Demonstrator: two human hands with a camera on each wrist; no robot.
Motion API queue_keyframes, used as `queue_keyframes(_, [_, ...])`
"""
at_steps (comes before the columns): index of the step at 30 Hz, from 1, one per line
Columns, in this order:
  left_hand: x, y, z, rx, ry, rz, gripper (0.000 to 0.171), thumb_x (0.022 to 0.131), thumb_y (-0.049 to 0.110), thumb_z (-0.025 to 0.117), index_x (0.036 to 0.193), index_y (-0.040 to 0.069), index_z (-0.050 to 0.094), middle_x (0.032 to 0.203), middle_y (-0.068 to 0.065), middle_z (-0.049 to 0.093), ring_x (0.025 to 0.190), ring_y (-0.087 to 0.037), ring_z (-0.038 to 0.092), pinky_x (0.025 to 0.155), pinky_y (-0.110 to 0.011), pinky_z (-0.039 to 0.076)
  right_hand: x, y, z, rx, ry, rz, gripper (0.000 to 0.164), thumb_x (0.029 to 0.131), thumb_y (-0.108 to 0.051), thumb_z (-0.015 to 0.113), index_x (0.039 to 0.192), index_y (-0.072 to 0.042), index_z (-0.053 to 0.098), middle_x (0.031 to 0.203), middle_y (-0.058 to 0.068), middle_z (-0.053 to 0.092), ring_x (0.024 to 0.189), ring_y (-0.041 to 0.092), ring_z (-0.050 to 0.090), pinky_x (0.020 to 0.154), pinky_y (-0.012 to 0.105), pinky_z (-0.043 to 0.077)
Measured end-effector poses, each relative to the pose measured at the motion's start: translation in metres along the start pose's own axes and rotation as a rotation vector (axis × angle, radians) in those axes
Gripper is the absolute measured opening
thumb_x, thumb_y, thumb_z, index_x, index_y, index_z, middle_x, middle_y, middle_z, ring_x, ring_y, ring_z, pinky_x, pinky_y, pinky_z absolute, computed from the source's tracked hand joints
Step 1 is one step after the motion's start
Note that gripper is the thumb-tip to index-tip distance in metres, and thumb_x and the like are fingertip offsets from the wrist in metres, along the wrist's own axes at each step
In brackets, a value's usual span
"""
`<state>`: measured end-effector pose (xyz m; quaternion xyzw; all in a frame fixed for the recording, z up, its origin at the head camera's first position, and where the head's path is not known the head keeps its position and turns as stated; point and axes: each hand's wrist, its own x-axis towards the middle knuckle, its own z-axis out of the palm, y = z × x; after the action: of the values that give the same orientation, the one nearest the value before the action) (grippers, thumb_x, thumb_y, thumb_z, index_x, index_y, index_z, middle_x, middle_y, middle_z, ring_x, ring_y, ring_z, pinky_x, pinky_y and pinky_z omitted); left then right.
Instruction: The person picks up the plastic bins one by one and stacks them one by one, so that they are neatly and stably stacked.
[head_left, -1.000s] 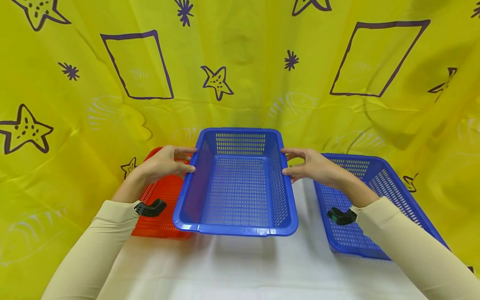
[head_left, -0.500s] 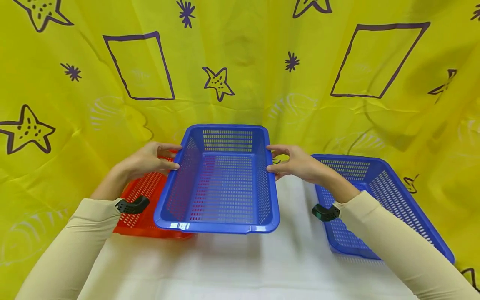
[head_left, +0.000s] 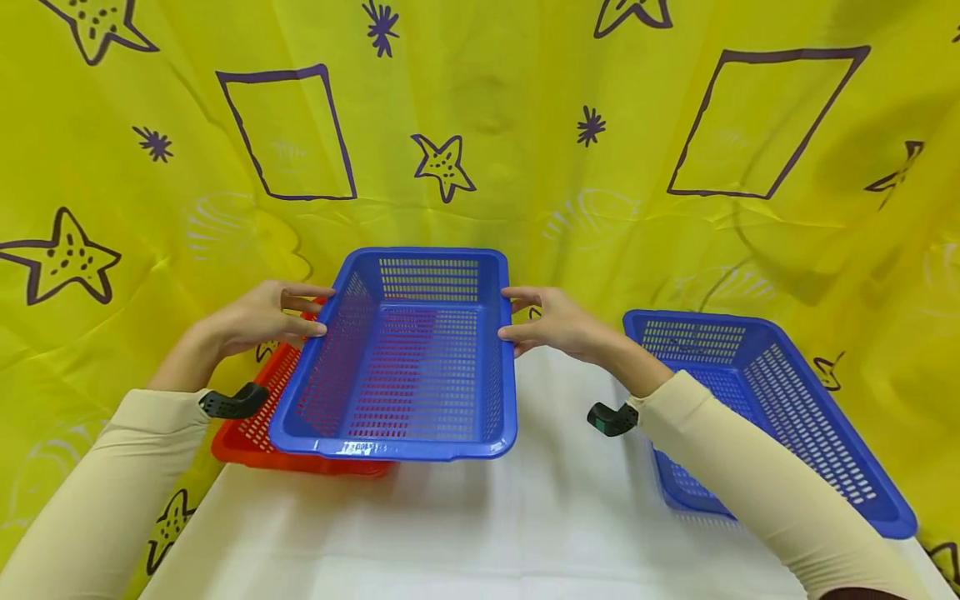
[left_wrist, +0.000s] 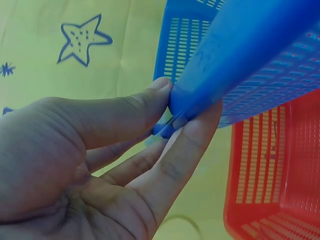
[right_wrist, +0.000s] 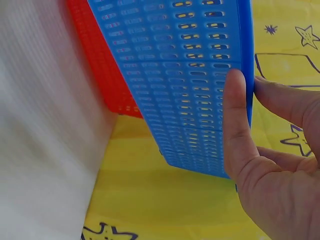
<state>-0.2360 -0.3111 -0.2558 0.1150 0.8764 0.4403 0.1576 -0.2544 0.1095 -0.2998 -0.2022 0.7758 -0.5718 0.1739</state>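
At the left, the left hand [head_left: 251,321] has its grip closed on the side rim of a blue basket [head_left: 405,358], thumb on one face and fingers on the other, with only the rim's thickness between them. Below, the red basket [head_left: 258,446] on the white-covered tabletop [head_left: 555,500] shows at its left side and along its near edge, and red shows through the mesh. Over the last second the held basket has shifted left, from mostly beside the red one to overlapping much of it, so I judge the carry is well advanced. It looks raised, though whether it touches the red basket I cannot tell. On its opposite rim, the right hand [head_left: 555,321] pinches just as narrowly. Farther right, a second blue basket [head_left: 780,408] sits partly behind the right forearm, the gap to the held one now wider.
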Motion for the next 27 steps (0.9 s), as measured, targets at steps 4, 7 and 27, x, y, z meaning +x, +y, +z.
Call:
queue_keyframes(4, [-0.003, -0.008, -0.009, -0.004, -0.002, -0.010, 0.069, 0.096, 0.004, 0.071, 0.156, -0.002, 0.038, 0.147, -0.039, 0.043, 0.106, -0.029, 0.069, 0.084, -0.038, 0.062, 0.008, -0.002, 0.009, 0.018, -0.009, -0.002, 0.077, 0.093, 0.000, 0.075, 0.158, 0.001, 0.033, 0.139, 0.025, 0.045, 0.080, 0.029, 0.074, 0.080, 0.041, 0.063])
queue_keyframes(7, [-0.005, -0.013, -0.016, 0.005, -0.005, -0.017, 0.069, 0.097, 0.005, 0.070, 0.157, -0.003, 0.036, 0.149, -0.039, 0.041, 0.108, -0.030, 0.069, 0.084, -0.039, 0.062, 0.013, -0.005, 0.017, 0.033, -0.010, -0.007, 0.078, 0.092, 0.000, 0.075, 0.158, 0.002, 0.033, 0.138, 0.025, 0.045, 0.079, 0.029, 0.074, 0.078, 0.040, 0.064])
queue_keyframes(27, [-0.012, -0.045, -0.060, 0.003, -0.008, -0.093, 0.075, 0.098, 0.006, 0.069, 0.160, -0.002, 0.026, 0.155, -0.040, 0.029, 0.106, -0.018, 0.068, 0.087, -0.043, 0.061, 0.053, -0.013, 0.061, 0.088, 0.023, -0.003, 0.081, 0.090, 0.001, 0.077, 0.158, 0.002, 0.033, 0.130, 0.022, 0.052, 0.071, 0.025, 0.074, 0.074, 0.037, 0.064])
